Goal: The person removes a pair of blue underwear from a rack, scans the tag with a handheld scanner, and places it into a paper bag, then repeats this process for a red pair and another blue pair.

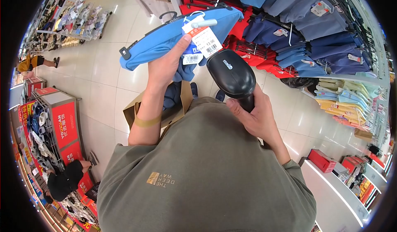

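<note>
My left hand is closed on a blue garment that hangs from a black clip hanger. Its thumb presses against the tags at the front. A white price tag printed 13.00 and a barcode hangs there, with a security tag over its upper part. Below it is a smaller barcode label. My right hand grips the handle of a black barcode scanner, whose head is right at the lower edge of the price tag.
An open cardboard box with dark clothing stands on the floor by my feet. Racks of blue shorts and red garments are ahead and right. A red display stand is at left, near a person in black.
</note>
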A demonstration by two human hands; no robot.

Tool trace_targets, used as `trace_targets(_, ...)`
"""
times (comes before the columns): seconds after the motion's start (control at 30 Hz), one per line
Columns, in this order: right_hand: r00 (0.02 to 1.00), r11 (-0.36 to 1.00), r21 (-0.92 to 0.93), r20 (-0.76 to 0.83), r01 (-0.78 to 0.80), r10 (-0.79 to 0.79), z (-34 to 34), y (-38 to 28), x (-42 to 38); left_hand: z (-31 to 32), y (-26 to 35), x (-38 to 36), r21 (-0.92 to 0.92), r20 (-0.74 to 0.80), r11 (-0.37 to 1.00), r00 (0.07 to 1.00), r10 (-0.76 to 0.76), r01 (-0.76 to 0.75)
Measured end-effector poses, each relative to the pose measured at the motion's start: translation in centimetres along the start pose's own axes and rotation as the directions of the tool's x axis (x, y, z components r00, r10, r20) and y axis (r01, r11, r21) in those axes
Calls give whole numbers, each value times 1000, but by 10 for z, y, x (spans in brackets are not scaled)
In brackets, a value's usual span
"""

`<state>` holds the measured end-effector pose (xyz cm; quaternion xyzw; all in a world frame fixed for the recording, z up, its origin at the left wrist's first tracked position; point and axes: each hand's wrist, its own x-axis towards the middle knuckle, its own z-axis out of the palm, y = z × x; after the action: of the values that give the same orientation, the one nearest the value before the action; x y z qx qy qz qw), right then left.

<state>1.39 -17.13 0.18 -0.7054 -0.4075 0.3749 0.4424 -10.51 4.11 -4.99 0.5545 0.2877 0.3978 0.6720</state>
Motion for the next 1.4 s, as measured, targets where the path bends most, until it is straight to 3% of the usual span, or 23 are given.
trace_targets(0.27,998,997,70,-58,26,-22,-1,6,-2,8,8,-1,7,13,998,998,-58,57)
trace_targets(0.3,989,995,23,-108,102,-99,-2,19,-1,11,11,-1,-15,39,997,997,-71,72)
trace_targets(0.4,984,995,62,-158,-76,85,-15,52,2,12,15,1,-17,117,997,991,-67,70)
trace_targets(0.47,956,984,-61,-254,-165,145,-16,118,7,12,18,0,-49,93,994,992,-90,95)
trace_targets(0.53,903,880,-222,-203,-420,380,-8,231,7,7,11,2,-65,89,993,992,-94,100)
trace_targets(0.6,845,773,-340,-228,-535,484,25,394,-15,12,13,0,-126,180,975,971,-158,182)
trace_targets(0.63,698,654,-269,-119,-707,706,33,423,-28,19,16,-1,-148,230,969,960,-161,198)
trace_targets(0.67,798,741,-296,-247,-603,550,64,487,-57,25,19,-2,-170,278,962,947,-160,212)
trace_targets(0.7,680,629,-284,-138,-724,720,72,498,-73,23,17,-3,-151,350,950,913,-208,274)
trace_targets(0.77,527,530,-250,82,-811,846,81,505,-100,27,14,-8,-82,386,957,894,-229,280)
trace_targets(0.83,422,487,-184,303,-854,854,75,499,-119,32,8,-6,9,417,974,885,-209,226)
trace_targets(0.9,449,505,-58,377,-861,810,51,496,-126,33,0,-5,95,450,987,879,-159,129)
trace_targets(0.93,549,568,42,326,-822,770,29,496,-119,37,3,-5,128,485,986,861,-156,106)
trace_targets(1.0,860,839,229,-10,-494,510,-34,483,-85,50,12,-4,193,549,979,821,-156,57)
trace_targets(1.03,964,974,-90,-190,-208,188,-65,485,-47,52,10,-4,230,596,973,786,-166,30)
trace_targets(1.07,905,939,-57,-291,-339,309,-104,379,-12,55,9,-4,214,648,976,742,-170,37)
trace_targets(1.1,922,971,-131,-362,-199,140,-128,279,13,60,7,-5,200,698,979,694,-175,46)
trace_targets(1.13,905,989,-137,-411,59,-111,-140,203,35,66,6,-7,186,746,981,642,-178,56)
trace_targets(1.2,934,975,-22,-282,222,-219,-139,91,59,81,8,-13,224,815,974,553,-171,-29)
trace_targets(1.27,931,914,195,7,356,-365,-119,43,79,93,11,-14,262,876,963,433,-211,-62)
trace_targets(1.37,865,843,415,213,341,-455,-94,12,89,99,6,-20,296,866,936,468,-177,-193)
trace_targets(1.4,845,830,474,275,296,-458,-94,9,88,99,6,-23,277,844,950,509,-170,-143)
